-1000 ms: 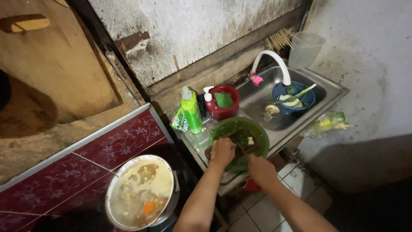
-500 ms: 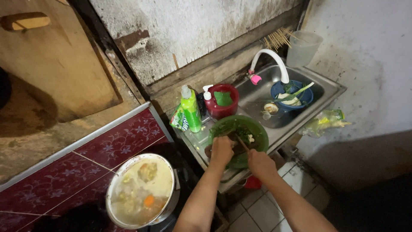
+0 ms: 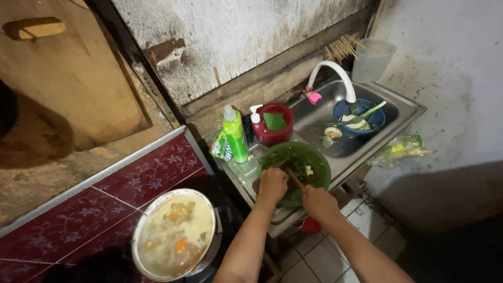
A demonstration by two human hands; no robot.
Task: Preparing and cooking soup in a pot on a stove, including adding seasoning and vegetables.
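Observation:
A green bowl (image 3: 314, 160) with chopped greens sits on the steel draining board beside the sink. My left hand (image 3: 272, 184) is closed over the bowl's near rim, on a dark brown object I cannot make out. My right hand (image 3: 317, 202) is just right of it, gripping a thin brown stick-like handle (image 3: 294, 178) that points into the bowl. Both forearms reach in from the bottom of the view.
A metal pot of soup (image 3: 175, 238) stands at the lower left by a red tiled counter (image 3: 131, 183). A green soap bottle (image 3: 236, 137) and a red container (image 3: 275, 123) stand behind the bowl. The steel sink (image 3: 398, 112) holds a blue bowl (image 3: 361, 116) under a white tap (image 3: 335, 73).
Both hands stay at the green bowl with only slight shifts. The view has drifted a little.

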